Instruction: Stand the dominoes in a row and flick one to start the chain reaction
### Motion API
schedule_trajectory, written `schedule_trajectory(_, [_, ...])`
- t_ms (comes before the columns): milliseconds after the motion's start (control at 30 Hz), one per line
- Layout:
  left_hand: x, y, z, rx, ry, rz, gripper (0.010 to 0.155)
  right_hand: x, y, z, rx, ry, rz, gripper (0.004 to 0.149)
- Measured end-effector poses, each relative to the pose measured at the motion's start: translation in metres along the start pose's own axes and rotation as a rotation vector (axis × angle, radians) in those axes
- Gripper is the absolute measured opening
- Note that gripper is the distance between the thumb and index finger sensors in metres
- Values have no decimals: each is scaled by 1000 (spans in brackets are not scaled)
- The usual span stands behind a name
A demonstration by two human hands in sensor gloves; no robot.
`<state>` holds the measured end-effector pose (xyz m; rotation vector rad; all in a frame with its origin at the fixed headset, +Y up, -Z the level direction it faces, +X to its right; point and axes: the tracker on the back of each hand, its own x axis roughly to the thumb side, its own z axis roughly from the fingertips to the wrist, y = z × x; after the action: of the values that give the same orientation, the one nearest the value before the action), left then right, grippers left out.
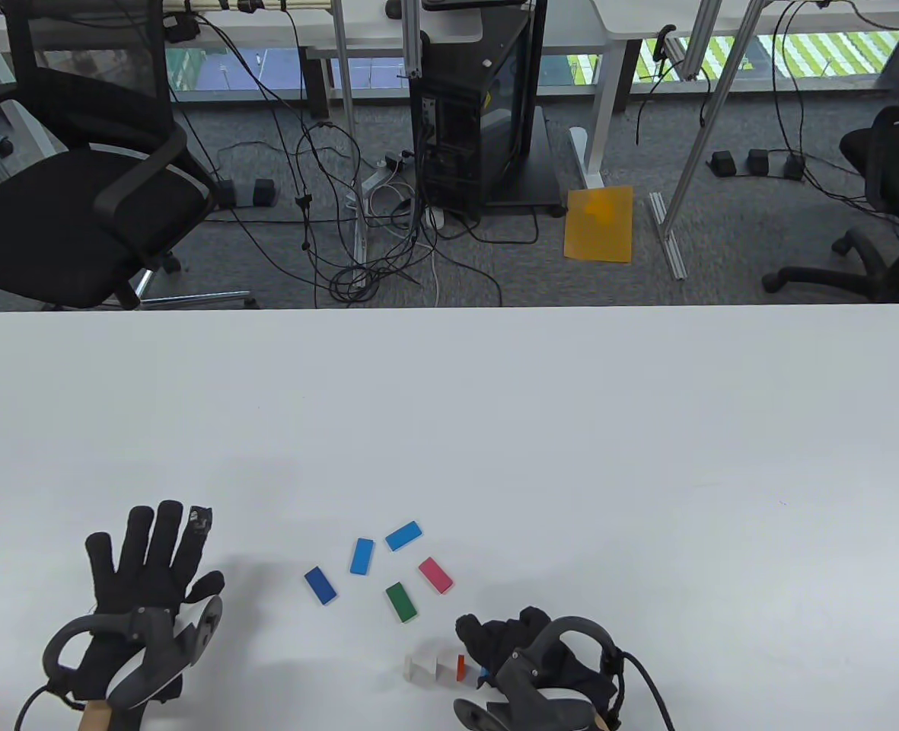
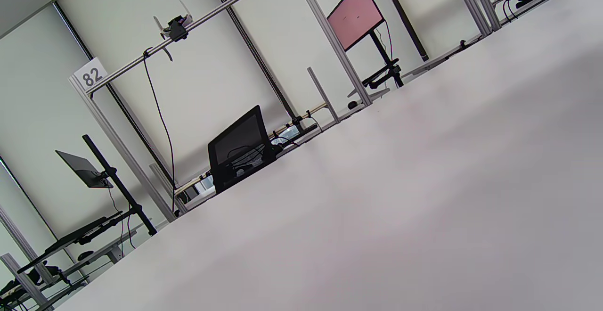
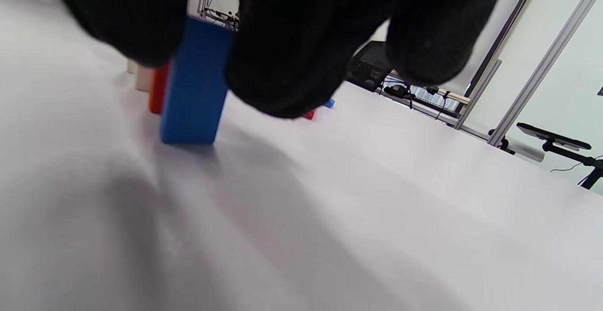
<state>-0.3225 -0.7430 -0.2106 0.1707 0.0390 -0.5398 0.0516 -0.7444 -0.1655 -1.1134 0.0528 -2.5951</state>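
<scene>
Near the table's front edge a short row stands upright: two white dominoes [image 1: 420, 668], a red one [image 1: 461, 667] and a blue domino [image 1: 484, 675]. My right hand [image 1: 495, 647] pinches that blue domino [image 3: 195, 85], which stands on end right behind the red one [image 3: 158, 89]. Lying flat further back are three blue dominoes [image 1: 320, 585], a green one [image 1: 401, 601] and a pink one [image 1: 435, 574]. My left hand [image 1: 156, 556] rests flat on the table at the left, fingers spread, holding nothing.
The white table [image 1: 495, 419] stretches wide beyond the dominoes. Past its far edge are office chairs [image 1: 76, 190], a computer tower [image 1: 479, 114], cables and an orange sheet [image 1: 599, 225] on the floor.
</scene>
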Motion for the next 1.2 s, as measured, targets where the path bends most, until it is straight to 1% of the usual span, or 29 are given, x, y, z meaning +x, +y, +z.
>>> schedule_trajectory(633, [1,0,0,2,-3,-2,76,0,-1,0,18,-2,5,81])
schedule_trajectory(1200, [1,-1,0,0,-4,-5,76,-1,-2,0,43,7,24,78])
